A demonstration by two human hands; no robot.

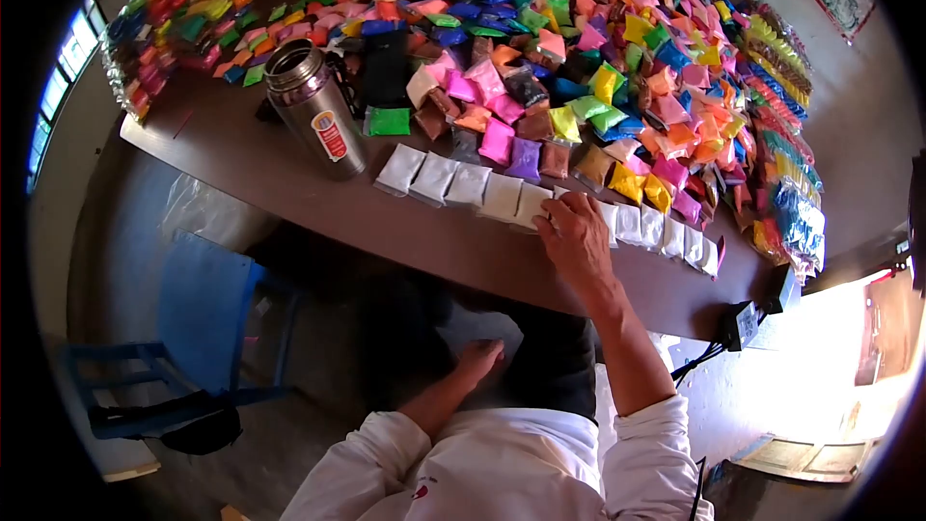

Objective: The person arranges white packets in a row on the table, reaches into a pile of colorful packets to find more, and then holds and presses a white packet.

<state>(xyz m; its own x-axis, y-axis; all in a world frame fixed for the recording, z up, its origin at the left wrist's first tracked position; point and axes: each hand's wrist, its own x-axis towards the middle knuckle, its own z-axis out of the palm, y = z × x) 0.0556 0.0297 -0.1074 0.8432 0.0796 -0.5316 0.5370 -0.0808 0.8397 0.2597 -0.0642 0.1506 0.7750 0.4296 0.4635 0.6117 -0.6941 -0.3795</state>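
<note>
A row of small white packets (466,184) lies along the near side of the brown table. My right hand (576,236) rests over the middle of this row, its fingers curled down and its thumb and fingertips closed on a white packet (533,204). The hand covers part of the packets beneath it. Low over my lap, away from the table, hangs my left hand (479,359). Its fingers are mostly hidden in shadow, and nothing shows in it. Just behind the row lie a purple packet (524,160) and a pink packet (497,141).
A large heap of colourful packets (579,29) fills the back of the table (415,225). An uncapped steel flask (313,111) stands left of the row. A black device with cables (741,325) sits at the right edge. At lower left is a blue chair (203,304).
</note>
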